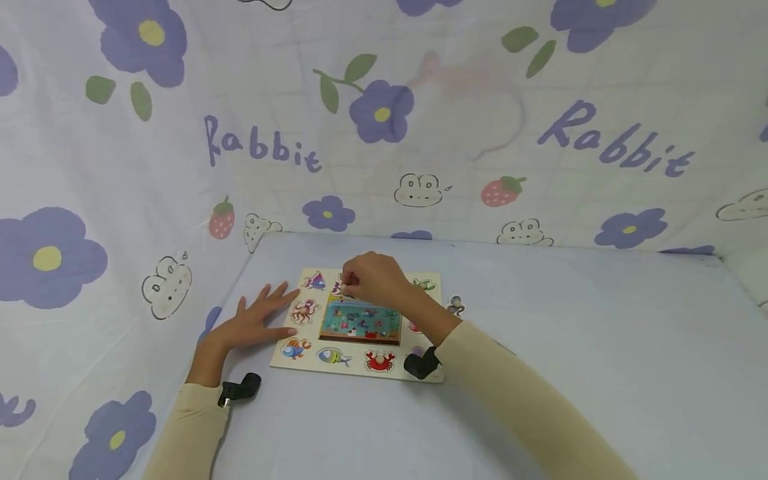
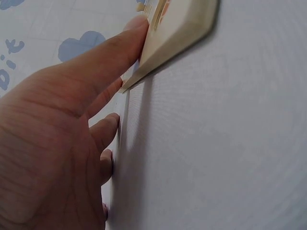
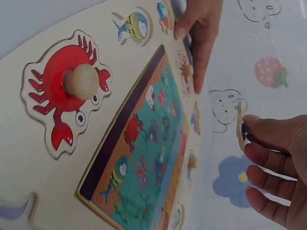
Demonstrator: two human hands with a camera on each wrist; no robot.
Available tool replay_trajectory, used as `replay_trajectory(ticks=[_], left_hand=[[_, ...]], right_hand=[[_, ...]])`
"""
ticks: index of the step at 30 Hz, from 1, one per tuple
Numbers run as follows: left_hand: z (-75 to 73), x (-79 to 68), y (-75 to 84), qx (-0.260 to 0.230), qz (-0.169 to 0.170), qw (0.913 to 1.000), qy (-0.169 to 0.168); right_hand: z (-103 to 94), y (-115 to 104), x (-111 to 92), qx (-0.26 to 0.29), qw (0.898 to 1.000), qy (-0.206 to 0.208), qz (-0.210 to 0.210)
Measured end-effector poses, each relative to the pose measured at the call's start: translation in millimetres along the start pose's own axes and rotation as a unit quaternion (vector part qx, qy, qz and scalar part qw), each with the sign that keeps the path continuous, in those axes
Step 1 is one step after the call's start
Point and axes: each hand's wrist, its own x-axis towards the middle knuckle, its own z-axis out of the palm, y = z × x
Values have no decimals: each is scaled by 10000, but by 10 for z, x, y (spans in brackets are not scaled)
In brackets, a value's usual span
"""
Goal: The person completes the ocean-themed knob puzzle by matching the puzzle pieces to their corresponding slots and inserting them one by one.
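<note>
A wooden knob puzzle board with sea animals lies flat on the table. My right hand is above its far edge, and in the right wrist view it pinches a thin wooden puzzle piece by its knob. That piece shows edge-on, so its picture is hidden. Fingers spread, my left hand rests at the board's left edge; its thumb touches the rim in the left wrist view. A red crab piece with a round knob sits in the board, as does an octopus piece.
A loose knobbed piece lies on the table just right of the board. The white table extends to the right. Printed cloth hangs behind the table and along its left side.
</note>
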Motion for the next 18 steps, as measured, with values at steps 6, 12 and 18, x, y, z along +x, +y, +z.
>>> replay_trajectory(ticks=[6,12,18], left_hand=[[-1,1,-5,11,12,10000,25],[-6,-7,6,-4,6,10000,-14],[-13,-16,15,-83,-5,10000,-37]], right_hand=[[145,-60,196,-161,9998,-10,67],[269,-143,381,-345,9989,-133,275],[424,-129,546,-490,9975,-83,505]])
